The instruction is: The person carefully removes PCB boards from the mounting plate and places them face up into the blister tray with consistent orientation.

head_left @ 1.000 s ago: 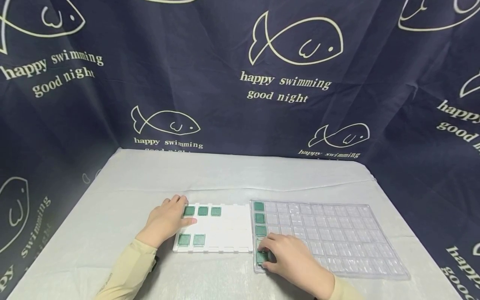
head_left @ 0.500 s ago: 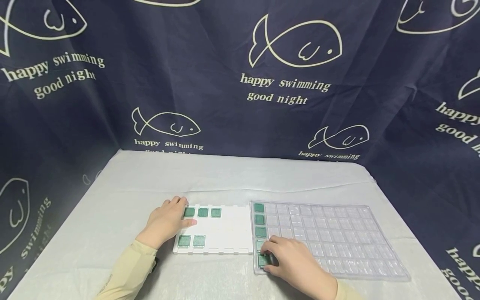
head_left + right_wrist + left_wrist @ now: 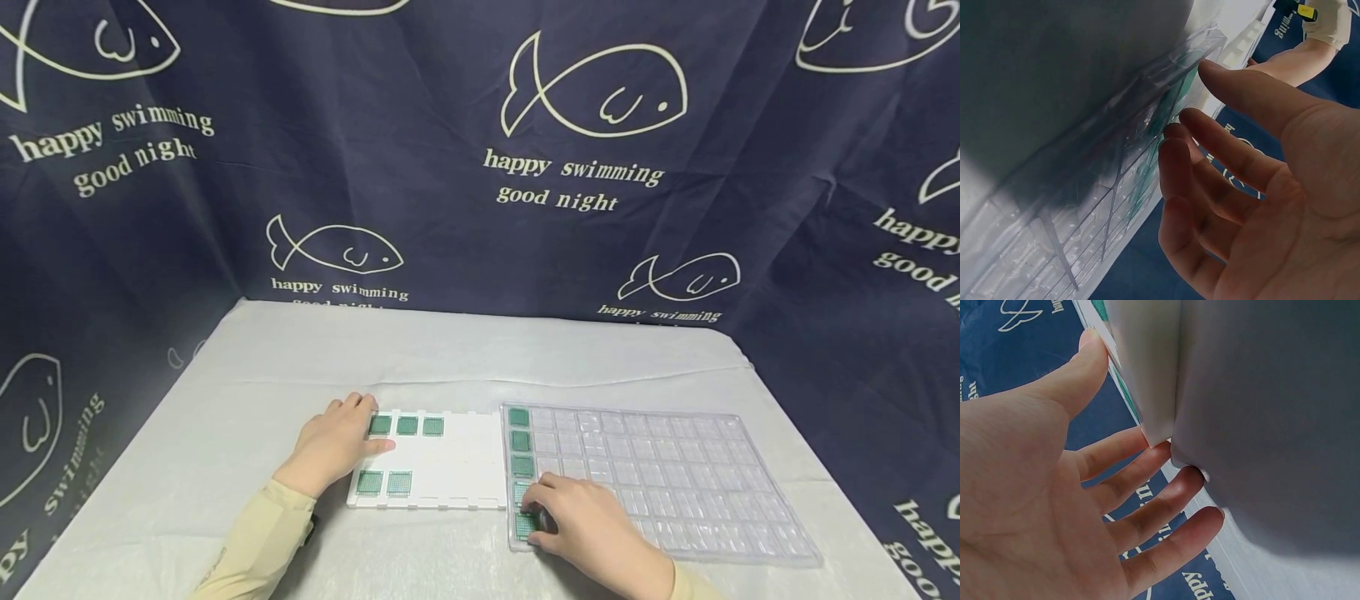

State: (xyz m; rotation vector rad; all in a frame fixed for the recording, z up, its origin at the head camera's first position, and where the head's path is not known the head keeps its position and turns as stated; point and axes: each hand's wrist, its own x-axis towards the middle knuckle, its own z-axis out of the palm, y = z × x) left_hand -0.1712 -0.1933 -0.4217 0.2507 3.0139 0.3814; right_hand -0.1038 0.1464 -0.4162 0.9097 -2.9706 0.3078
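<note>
R fingertips (image 3: 529,507) sit lightly bent and a bit spread over the near-left corner of the clear tray (image 3: 750,492), touching down at a green chip (image 3: 523,525) in the nearest pocket of the leftmost column. In the R wrist view the fingers (image 3: 1210,147) look relaxed and apart, not wrapped round anything; can't tell if a tip actually presses the chip or just hovers on it. R hand (image 3: 581,527) lies low over the tray's front edge, beige sleeve trailing off toward the bottom.

L fingers (image 3: 358,408) are straight-ish and fanned, resting on the left end of the white board (image 3: 465,458); thumb tip (image 3: 384,445) lies on its top face. L wrist view shows fingers (image 3: 1147,487) spread wide, touching the board's corner, nothing pinched. L hand (image 3: 333,443) lies flat w/ wrist on the cloth.

Outward: the leftmost tray column holds more green chips (image 3: 520,441) in a line running away from the R hand. The white board carries three green chips (image 3: 407,426) along its far edge and two (image 3: 385,483) near its front edge, all at the L-hand end. Board and tray lie side by side, edges just about touching. Both rest on a pale grey tablecloth (image 3: 465,358). Behind and at the sides hangs a dark blue curtain (image 3: 420,150) w/ fish outlines and "happy swimming good night" lettering.
</note>
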